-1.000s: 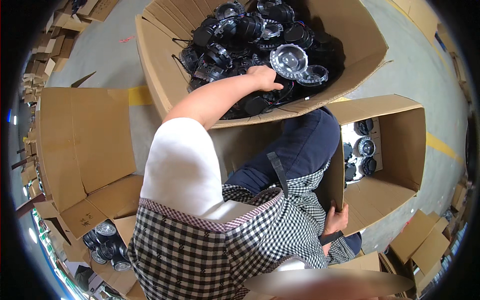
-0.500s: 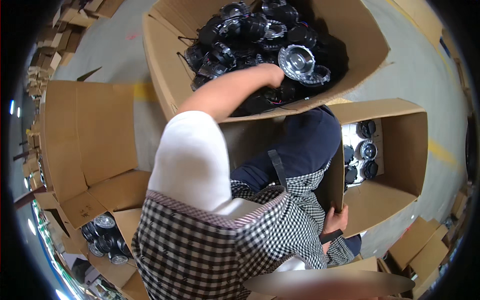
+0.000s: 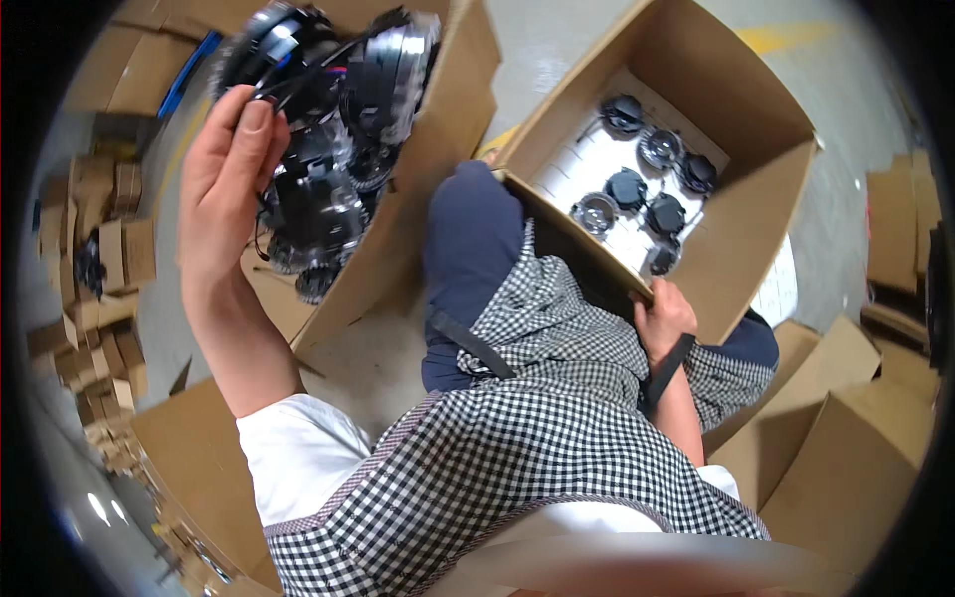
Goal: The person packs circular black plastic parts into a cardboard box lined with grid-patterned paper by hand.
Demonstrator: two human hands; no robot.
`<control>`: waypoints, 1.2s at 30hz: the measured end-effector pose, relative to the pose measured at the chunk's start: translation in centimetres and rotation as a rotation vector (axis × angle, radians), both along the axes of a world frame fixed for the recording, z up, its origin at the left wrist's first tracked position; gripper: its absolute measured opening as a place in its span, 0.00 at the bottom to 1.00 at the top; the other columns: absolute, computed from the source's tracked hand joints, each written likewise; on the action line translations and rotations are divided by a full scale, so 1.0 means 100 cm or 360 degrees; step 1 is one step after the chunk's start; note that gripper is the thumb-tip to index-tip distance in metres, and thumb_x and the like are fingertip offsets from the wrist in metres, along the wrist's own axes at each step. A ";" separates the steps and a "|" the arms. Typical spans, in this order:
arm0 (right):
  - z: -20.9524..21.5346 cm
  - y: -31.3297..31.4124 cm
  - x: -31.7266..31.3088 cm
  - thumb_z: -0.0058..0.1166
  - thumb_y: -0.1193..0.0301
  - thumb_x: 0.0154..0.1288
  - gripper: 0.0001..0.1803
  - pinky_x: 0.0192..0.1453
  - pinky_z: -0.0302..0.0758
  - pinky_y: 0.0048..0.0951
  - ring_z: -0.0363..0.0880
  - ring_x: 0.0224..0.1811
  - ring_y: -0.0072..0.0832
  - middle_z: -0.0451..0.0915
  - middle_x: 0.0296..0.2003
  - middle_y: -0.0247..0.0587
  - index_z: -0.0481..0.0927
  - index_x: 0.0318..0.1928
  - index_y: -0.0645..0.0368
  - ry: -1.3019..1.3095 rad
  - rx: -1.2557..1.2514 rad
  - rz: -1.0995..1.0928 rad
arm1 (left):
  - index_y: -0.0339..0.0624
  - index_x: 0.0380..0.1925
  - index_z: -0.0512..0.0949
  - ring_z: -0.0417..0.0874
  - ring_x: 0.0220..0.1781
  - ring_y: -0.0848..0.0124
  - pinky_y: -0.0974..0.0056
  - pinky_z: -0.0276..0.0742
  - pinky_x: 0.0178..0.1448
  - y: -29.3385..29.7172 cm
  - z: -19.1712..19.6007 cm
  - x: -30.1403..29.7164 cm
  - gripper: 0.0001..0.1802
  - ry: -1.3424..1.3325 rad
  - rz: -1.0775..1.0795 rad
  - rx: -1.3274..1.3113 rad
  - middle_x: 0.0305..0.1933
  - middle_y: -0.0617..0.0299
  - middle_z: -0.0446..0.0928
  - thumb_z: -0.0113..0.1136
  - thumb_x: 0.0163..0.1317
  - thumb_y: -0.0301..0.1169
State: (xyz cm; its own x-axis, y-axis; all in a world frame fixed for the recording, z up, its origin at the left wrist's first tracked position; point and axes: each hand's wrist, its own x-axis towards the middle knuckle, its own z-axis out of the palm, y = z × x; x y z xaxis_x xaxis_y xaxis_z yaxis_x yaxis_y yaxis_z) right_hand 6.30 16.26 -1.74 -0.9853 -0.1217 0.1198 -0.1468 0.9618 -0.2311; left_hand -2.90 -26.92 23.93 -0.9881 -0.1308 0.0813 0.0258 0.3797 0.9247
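My left hand [image 3: 224, 164] is up at the large cardboard box on the left, thumb and fingers pinched on thin black cables. Right beside the fingers are two black round lamp lens units, one with a blurred rim [image 3: 279, 50] and one with a clear, toothed rim [image 3: 388, 80]; both look lifted, though which cables run to them is hard to tell. Below them several more lens units [image 3: 318, 204] are piled in that box [image 3: 453, 109]. My right hand [image 3: 665, 316] is closed over the near edge of a second cardboard box [image 3: 761, 224], where several lens units [image 3: 665, 211] rest on a white sheet.
My bent leg [image 3: 473, 214] lies between the two boxes. Open cardboard flaps [image 3: 846, 438] stand at the lower right, and another cardboard panel [image 3: 189, 448] lies at the lower left. Stacked cartons [image 3: 99, 269] line the far left.
My left hand has come up out of the pile, now with cables and lens units raised. The view has swung right, showing more of the second box. My right hand keeps its edge.
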 end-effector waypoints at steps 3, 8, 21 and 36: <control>-0.001 0.003 0.003 0.68 0.63 0.49 0.18 0.35 0.75 0.39 0.79 0.33 0.39 0.78 0.29 0.39 0.77 0.39 0.54 0.0017 0.0028 -0.0019 | 0.36 0.44 0.74 0.69 0.30 0.85 0.76 0.65 0.32 0.079 0.001 -0.018 0.13 0.0103 -0.0024 0.0276 0.32 0.70 0.74 0.52 0.72 0.36; 0.003 0.003 0.000 0.68 0.63 0.46 0.18 0.32 0.73 0.39 0.78 0.30 0.37 0.75 0.27 0.37 0.76 0.36 0.53 0.0028 -0.0002 -0.0036 | 0.38 0.35 0.74 0.70 0.25 0.78 0.67 0.68 0.28 0.192 -0.077 -0.087 0.15 -0.0179 -0.0866 -0.0104 0.23 0.68 0.70 0.51 0.70 0.41; 0.002 0.001 -0.003 0.66 0.60 0.49 0.16 0.31 0.74 0.38 0.78 0.29 0.35 0.75 0.27 0.35 0.75 0.34 0.52 0.0048 0.0047 -0.0057 | 0.36 0.48 0.80 0.80 0.40 0.75 0.67 0.76 0.44 0.312 -0.145 -0.064 0.15 -0.0355 -0.1219 0.0533 0.39 0.64 0.81 0.54 0.68 0.34; 0.007 -0.006 0.005 0.66 0.58 0.51 0.18 0.31 0.74 0.38 0.79 0.30 0.37 0.77 0.28 0.35 0.78 0.39 0.50 0.0036 0.0111 -0.0020 | 0.22 0.56 0.71 0.72 0.56 0.55 0.57 0.66 0.59 0.208 -0.008 0.055 0.38 0.0457 -0.2453 0.2256 0.57 0.45 0.64 0.61 0.60 0.49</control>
State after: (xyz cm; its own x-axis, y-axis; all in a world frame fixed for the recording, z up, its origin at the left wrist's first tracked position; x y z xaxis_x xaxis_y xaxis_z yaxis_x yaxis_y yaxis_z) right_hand 6.82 15.61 -1.06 -0.9839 -0.1184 0.1336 -0.1393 0.9772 -0.1599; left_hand 2.57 -6.08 23.09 -0.3139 0.4855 0.8159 -0.2844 -0.8680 0.4071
